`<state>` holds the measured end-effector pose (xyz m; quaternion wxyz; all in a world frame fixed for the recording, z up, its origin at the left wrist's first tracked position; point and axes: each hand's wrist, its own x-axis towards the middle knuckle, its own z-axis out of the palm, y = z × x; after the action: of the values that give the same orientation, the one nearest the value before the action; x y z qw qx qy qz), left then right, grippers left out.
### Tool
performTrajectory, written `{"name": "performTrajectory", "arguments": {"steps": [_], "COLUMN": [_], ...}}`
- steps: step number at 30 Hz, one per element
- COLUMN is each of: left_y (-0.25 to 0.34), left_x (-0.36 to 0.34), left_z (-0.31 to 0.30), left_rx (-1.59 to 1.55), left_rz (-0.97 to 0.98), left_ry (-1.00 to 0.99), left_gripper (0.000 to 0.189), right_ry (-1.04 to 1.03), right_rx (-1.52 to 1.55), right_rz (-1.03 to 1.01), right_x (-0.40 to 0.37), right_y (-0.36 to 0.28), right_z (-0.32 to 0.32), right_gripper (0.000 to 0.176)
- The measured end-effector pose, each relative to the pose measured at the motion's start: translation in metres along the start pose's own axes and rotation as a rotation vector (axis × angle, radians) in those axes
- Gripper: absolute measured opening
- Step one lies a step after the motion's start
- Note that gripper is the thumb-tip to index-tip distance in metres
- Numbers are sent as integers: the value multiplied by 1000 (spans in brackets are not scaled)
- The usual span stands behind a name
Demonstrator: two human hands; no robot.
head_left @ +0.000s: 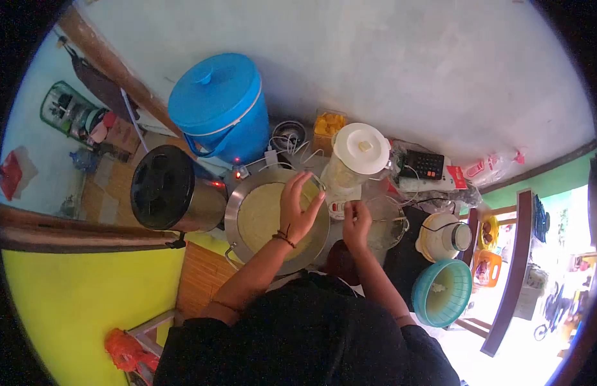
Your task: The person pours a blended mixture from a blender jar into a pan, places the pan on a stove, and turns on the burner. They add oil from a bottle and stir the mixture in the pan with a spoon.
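Writing: a small white label with reddish print [337, 207] sits at the foot of the blender [340, 183], just left of the right grip [357, 226]; its lettering is too small to read. A red and white packet [457, 177] and a pink and white packet [482, 170] at the far right carry print, likewise illegible. The calculator [424, 165] shows dark keys; no maker's name can be made out. The blue lidded bucket [218, 103] shows no readable marking.

Position of the work: the wide metal pan [232, 225], holding a smooth pale mixture [263, 209], stands on the bench in front of the person, left of the blender. The left grip [297, 209] is over the right part of the pan, fingers raised and thumb set well out to the right. It is wide, with nothing seen in it. Its clearance above the mixture cannot be judged.

The right grip is beyond the pan's right edge, between the pan and a clear round vessel [387, 235]. Its fingers are curled in and narrow; whether they hold anything cannot be told.

Surroundings: the blender's white lid [361, 148] is on. Behind it is a container of yellow pieces [330, 123]. A dark-topped canister [162, 186] stands left of the pan; a teal basket [442, 293] is at the right.
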<state>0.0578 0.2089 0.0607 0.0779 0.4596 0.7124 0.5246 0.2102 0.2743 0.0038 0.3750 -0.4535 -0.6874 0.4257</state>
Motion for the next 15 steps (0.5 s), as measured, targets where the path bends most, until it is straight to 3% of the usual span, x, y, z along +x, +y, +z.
{"name": "performTrajectory", "arguments": {"steps": [3,6,9,12,15], "left_y": [-21,-55,-83,-100,-142], "left_x": [-26,-55,-86,-111,-142], "left_z": [-20,-47,-85,-115,-132], "left_rx": [35,60,241,407,567], "left_rz": [-137,-193,-298,-458,-401], "left_ry": [-59,3,70,110,202], "left_gripper": [46,43,42,46,49], "right_ry": [-163,-299,-346,-495,-484], "right_rx": [-100,-222,-368,-466,-520], "right_rz": [-161,-235,-361,-351,-282], "right_x": [4,15,24,39,43], "right_y": [3,4,7,11,15], "right_z": [18,33,51,71,90], "right_gripper": [12,12,29,53,53]}}
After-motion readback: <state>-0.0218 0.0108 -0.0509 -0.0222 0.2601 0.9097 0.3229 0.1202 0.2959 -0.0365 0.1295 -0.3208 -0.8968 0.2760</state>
